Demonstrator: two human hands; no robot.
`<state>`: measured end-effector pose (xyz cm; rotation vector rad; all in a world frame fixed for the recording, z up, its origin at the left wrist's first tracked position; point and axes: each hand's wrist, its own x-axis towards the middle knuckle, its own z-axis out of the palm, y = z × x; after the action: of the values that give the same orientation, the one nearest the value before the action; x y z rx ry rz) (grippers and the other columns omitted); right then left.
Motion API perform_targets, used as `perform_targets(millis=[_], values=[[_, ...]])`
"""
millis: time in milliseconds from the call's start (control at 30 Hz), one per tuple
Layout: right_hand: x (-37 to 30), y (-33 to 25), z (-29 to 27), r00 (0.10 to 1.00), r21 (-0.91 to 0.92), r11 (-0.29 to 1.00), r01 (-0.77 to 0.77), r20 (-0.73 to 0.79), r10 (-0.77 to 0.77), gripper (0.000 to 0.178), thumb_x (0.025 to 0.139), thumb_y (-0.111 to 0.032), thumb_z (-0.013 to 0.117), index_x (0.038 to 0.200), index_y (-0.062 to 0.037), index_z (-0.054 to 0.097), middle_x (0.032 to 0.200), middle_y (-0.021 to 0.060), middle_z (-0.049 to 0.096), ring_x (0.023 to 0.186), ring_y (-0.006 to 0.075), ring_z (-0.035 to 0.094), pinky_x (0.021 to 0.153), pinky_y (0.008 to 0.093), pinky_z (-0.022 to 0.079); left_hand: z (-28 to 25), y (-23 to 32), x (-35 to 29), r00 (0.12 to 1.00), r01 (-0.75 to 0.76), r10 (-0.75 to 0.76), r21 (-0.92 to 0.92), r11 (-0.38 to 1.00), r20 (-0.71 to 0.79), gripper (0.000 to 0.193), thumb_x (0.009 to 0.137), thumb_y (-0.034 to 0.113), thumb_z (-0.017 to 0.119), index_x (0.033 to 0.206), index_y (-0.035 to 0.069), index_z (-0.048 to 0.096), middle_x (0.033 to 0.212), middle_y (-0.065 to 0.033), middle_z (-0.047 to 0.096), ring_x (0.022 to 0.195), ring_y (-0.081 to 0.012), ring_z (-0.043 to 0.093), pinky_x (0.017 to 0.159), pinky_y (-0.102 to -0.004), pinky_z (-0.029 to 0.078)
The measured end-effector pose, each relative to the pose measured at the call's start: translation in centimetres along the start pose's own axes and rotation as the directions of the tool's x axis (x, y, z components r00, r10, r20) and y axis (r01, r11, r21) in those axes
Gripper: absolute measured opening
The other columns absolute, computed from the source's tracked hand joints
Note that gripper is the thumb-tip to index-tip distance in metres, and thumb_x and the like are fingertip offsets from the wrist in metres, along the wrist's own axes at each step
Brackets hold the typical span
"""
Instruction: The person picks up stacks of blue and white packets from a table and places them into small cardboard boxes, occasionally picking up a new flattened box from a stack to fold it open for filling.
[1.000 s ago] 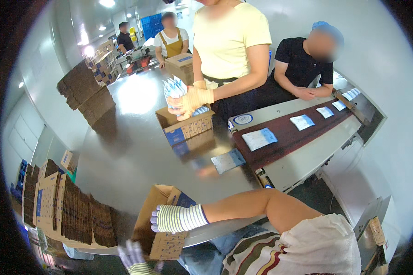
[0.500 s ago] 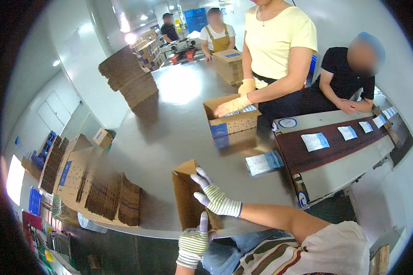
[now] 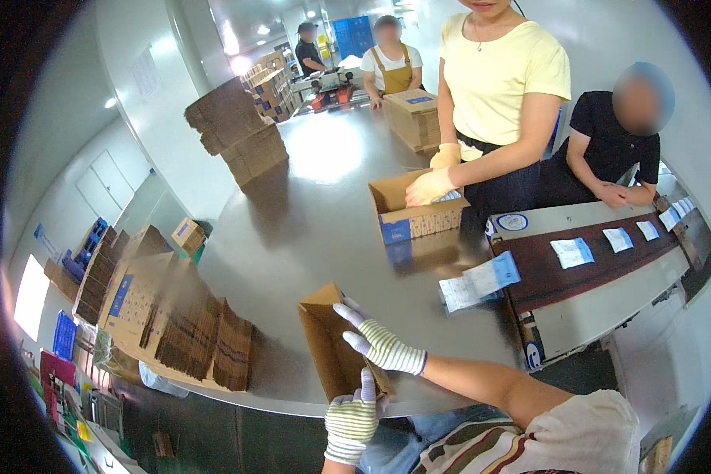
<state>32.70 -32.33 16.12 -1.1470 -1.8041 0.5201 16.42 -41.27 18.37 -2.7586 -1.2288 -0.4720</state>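
Observation:
An open, unfilled cardboard box (image 3: 332, 347) stands at the table's near edge, its long side running away from me. My left hand (image 3: 352, 425), in a striped knit glove, grips the near end, one finger stretched up along the rim. My right hand (image 3: 383, 344), gloved alike, holds the right wall, its fingers apart and some reaching inside. Part of that wall is hidden beneath it. To the right, two overlapping white-and-blue packets (image 3: 482, 282) are at the conveyor's end. The upper one looks blurred.
A conveyor belt (image 3: 529, 280) carries several packets on the right. Across the table (image 3: 292, 253), a co-worker's gloved hands (image 3: 433, 186) reach into another box (image 3: 399, 225). Flattened cartons (image 3: 189, 328) stand at left, with more stacks (image 3: 237, 130) farther back. Other people are beyond.
A second packet has come off the belt onto the one at its end, and the belt's packets have moved along. My hands keep their hold on the box. The whole view has shifted slightly.

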Motion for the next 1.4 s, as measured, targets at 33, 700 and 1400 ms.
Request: perform_targets(millis=[33, 700, 1400], values=[[0.2, 0.5, 0.3, 1.0, 0.001, 1.0, 0.017, -0.012, -0.017, 0.052, 0.094, -0.029, 0.045, 0.14, -0.0089, 0.033, 0.145, 0.0187, 0.03, 0.135, 0.0337, 0.026, 0.112, 0.0438, 0.02, 0.0, -0.1, 0.1, 1.0, -0.006, 0.006, 0.018, 1.0, 0.001, 0.068, 0.077, 0.04, 0.066, 0.125, -0.005, 0.047, 0.062, -0.0055, 0.059, 0.05, -0.0216, 0.057, 0.052, -0.0328, 0.046], [1.4, 1.7, 0.0, 0.988, 0.01, 1.0, 0.017, 0.152, -0.019, 0.052, 0.094, -0.031, 0.045, 0.141, -0.0142, 0.032, 0.145, 0.0176, 0.03, 0.135, 0.0348, 0.026, 0.112, 0.046, 0.018, -2.4, -2.2, 1.6, 0.958, -0.158, 0.161, -0.034, 0.987, 0.236, 0.054, 0.085, 0.031, 0.052, 0.13, 0.001, 0.045, 0.072, -0.0094, 0.063, 0.067, -0.0265, 0.062, 0.073, -0.0389, 0.047], [-10.4, 7.1, 1.5, 0.937, -0.208, 0.978, -0.006, 0.34, 0.078, 0.06, 0.081, -0.023, 0.053, 0.135, -0.0012, 0.037, 0.135, 0.021, 0.041, 0.128, 0.0353, 0.036, 0.11, 0.0464, 0.024, -1.0, -1.1, 1.6, 0.994, -0.03, 0.03, -0.001, 1.0, 0.104, 0.052, 0.089, 0.042, 0.051, 0.119, 0.0, 0.056, 0.058, -0.006, 0.059, 0.054, -0.0246, 0.057, 0.062, -0.0356, 0.042]])
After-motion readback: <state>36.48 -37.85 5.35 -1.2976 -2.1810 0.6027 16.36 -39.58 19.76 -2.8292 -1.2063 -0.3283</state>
